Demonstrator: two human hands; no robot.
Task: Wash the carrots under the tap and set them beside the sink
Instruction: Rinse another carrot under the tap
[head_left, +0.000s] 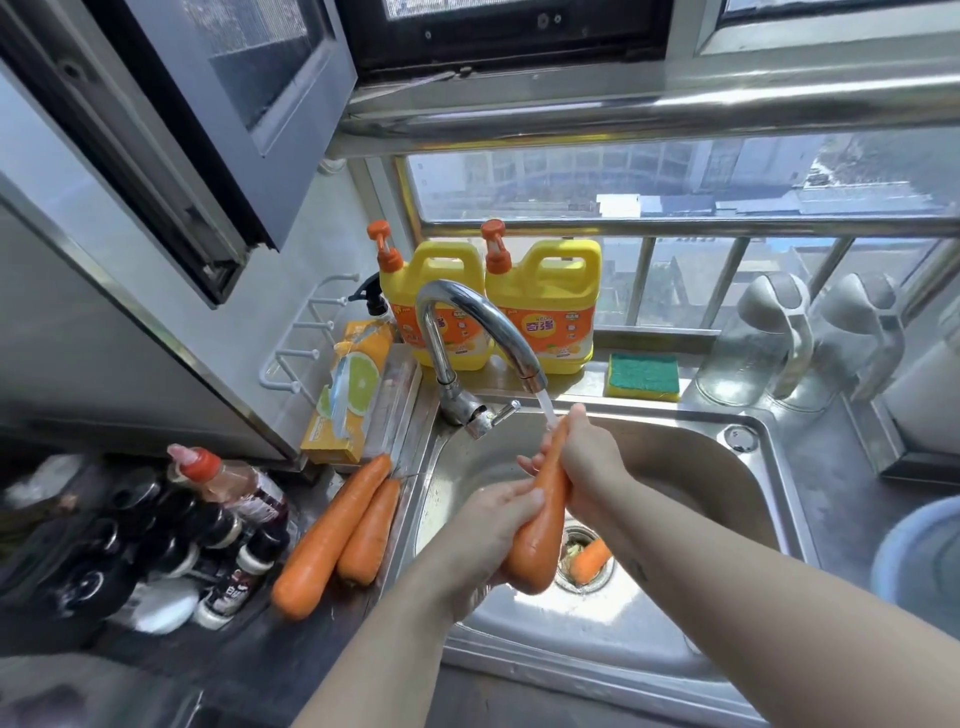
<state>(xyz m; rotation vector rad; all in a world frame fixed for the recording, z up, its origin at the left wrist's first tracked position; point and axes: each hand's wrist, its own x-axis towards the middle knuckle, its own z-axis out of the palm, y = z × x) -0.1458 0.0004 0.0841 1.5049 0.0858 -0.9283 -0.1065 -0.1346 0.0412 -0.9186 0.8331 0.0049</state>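
Over the steel sink (753, 499) I hold a thick orange carrot (540, 540) with its thin tip under the running water of the curved tap (483, 322). My left hand (498, 525) grips its thick lower end. My right hand (587, 462) grips the upper, thin part. Two more carrots (332, 530) lie side by side on the counter just left of the sink. A small carrot piece (589, 558) lies in the drain strainer.
Dark-capped bottles (171, 540) crowd the counter at the left. Two yellow detergent jugs (488, 306) and a green-yellow sponge (643, 376) stand behind the sink. Glass jars (753, 358) are at the back right, a blue-rimmed basin (919, 561) at the right edge.
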